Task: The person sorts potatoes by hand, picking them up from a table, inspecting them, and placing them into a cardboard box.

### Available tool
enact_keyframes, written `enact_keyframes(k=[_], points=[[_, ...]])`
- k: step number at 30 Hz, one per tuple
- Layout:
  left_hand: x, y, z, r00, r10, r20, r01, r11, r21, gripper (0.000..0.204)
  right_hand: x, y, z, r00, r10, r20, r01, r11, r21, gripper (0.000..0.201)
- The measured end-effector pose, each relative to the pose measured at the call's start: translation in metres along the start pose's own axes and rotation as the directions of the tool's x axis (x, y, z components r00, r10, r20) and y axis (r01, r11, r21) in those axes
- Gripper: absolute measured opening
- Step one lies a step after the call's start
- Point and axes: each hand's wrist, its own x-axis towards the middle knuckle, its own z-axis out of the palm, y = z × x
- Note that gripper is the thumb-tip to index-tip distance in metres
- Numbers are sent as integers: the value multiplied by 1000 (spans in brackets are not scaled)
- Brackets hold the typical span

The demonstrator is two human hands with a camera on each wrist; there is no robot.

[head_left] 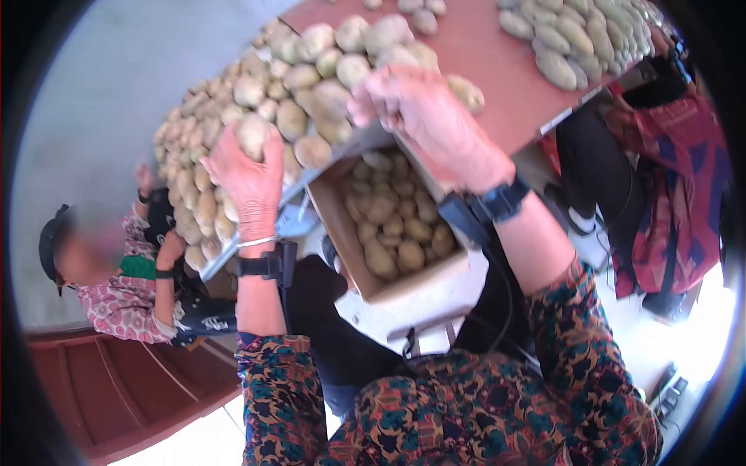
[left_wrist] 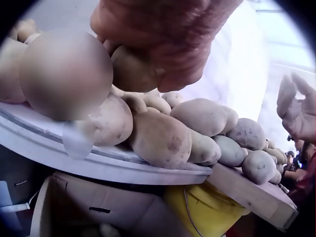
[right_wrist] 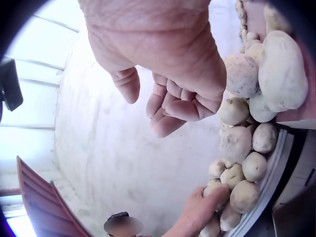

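My left hand (head_left: 247, 175) grips a potato (head_left: 253, 137) over the pile of potatoes on the table's left part. From the left wrist view, the fingers curl round that potato (left_wrist: 134, 70), close above larger potatoes (left_wrist: 160, 138) along the table edge. My right hand (head_left: 431, 116) hovers near the right end of the pile, above the far side of a cardboard box. Seen from the right wrist, its fingers (right_wrist: 170, 106) hang loosely curled with nothing in them. Below and between my arms, the cardboard box (head_left: 330, 210) holds many small potatoes (head_left: 396, 217).
Long potatoes (head_left: 579, 39) lie heaped at the back right of the red tabletop (head_left: 497, 85). A yellow bucket (left_wrist: 205, 210) stands under the table edge beside the box. One person (head_left: 116, 272) sits at the left; another in a red and purple garment (head_left: 676, 194) is at the right.
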Motion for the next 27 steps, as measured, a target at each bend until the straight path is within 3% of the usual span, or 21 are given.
enact_keyframes(k=[2,5,6,8,9,11,13,14,16,19,20,21,23,25,27], points=[[-9,31,-31,999,17,30,-10,980,-200,61,1,-4,2,999,-49,-17,49,997,54,29],[-55,56,-43,990,29,141,23,937,-349,62,1,-3,2,998,-69,-12,69,997,44,30],[-70,60,-37,984,69,167,-16,954,-300,63,1,-2,1,997,-74,2,74,997,28,32],[-101,75,-25,931,-85,355,224,901,-373,64,3,0,0,997,-76,10,75,997,32,32],[-115,79,-14,900,-126,417,297,878,-375,62,3,1,0,997,-78,17,77,996,36,33],[-130,88,-3,757,-140,638,391,880,-270,64,6,1,2,997,-76,-22,77,996,35,34],[-152,80,13,663,-163,731,315,946,-75,52,5,3,3,995,-79,-57,81,996,40,36],[-153,76,15,666,-165,727,315,946,-74,52,6,3,1,998,-63,-25,64,997,44,34],[-150,64,14,559,-173,811,400,913,-81,40,7,2,-2,998,-57,21,55,997,49,33],[-136,67,-5,578,-166,799,396,913,-96,26,10,1,1,996,-51,71,47,997,63,33],[-142,60,-2,658,-122,743,331,933,-140,21,9,0,3,998,-38,57,35,997,62,32],[-139,62,-9,676,-130,725,325,936,-135,21,6,-1,4,999,-20,38,18,998,59,32],[-133,67,-20,576,-139,806,364,926,-100,23,1,-5,10,998,-30,53,28,999,42,30],[-140,67,-23,614,-119,780,341,932,-126,24,0,-5,15,999,3,-37,0,996,86,32],[-135,64,-29,647,-100,756,318,936,-149,26,0,-5,17,1000,0,-27,2,996,90,30]])
